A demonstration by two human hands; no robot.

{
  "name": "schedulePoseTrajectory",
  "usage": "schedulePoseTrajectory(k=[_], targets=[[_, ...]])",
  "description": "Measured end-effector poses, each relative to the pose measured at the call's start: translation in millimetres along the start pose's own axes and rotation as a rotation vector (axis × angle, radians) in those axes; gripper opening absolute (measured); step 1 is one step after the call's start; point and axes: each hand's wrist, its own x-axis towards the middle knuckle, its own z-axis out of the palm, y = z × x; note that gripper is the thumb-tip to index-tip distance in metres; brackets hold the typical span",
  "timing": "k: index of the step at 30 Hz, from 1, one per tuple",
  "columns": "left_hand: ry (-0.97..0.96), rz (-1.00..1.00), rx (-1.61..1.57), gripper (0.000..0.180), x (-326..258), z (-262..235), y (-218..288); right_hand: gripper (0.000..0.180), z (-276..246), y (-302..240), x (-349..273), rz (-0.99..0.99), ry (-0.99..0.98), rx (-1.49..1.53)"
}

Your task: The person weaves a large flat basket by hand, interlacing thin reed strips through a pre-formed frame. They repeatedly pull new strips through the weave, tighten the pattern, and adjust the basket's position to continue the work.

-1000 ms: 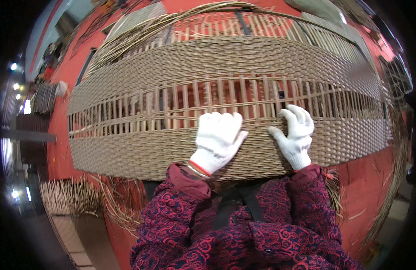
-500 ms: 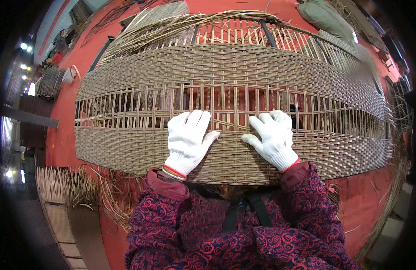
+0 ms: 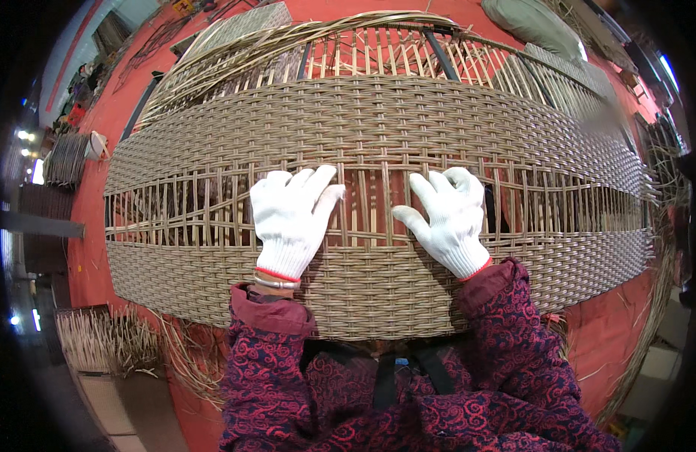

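- One wicker panel (image 3: 386,294) lies directly before the person's torso (image 3: 438,410), its long axis running left to right and its short axis pointing away from the torso.
- Two dense woven bands (image 3: 393,113), near and far; one open lattice band (image 3: 373,203) between.
- Two white knit gloves (image 3: 284,226), one per hand.
- Left hand (image 3: 294,215): over the panel's lattice, left of middle; thumb apart from fingers; cannot tell whether fingertips grasp a strand.
- Right hand (image 3: 447,215): over the panel's lattice, right of middle; thumb spread from fingers; grasp likewise cannot be told.
- One bundle of loose strands (image 3: 205,81): beyond the panel, left.
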Motion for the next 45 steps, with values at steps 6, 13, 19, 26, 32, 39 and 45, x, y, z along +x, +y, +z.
schedulePoseTrajectory(k=[6,13,19,26,32,39,45], targets=[[0.055,0.019,-0.004,0.025,-15.3,7.9,5.4,0.044,9.0,7.0,8.9,0.066,-0.035,-0.023],[0.012,-0.02,-0.039,0.031,-45.9,-9.8,22.7,0.042,-16.3,25.4,1.6,-0.008,-0.128,0.279],[0.09,-0.006,-0.042,0.033,-45.5,-22.0,46.9,0.037,-94.0,76.4,-60.6,-0.008,0.064,0.25],[-0.046,0.275,-0.48,0.036,27.0,5.1,126.0,0.016,-113.0,134.4,-90.2,0.089,-0.066,-0.06],[-0.225,0.296,-0.275,0.031,57.2,57.6,182.2,0.02,-66.8,169.6,-44.1,0.23,-0.21,-0.148],[-0.223,0.308,-0.266,0.034,65.2,77.8,174.4,0.022,-74.4,158.8,-68.2,0.159,-0.063,-0.007],[-0.177,0.365,-0.263,0.05,61.6,76.1,167.4,0.023,-125.3,169.3,-95.4,0.171,0.205,0.039]])
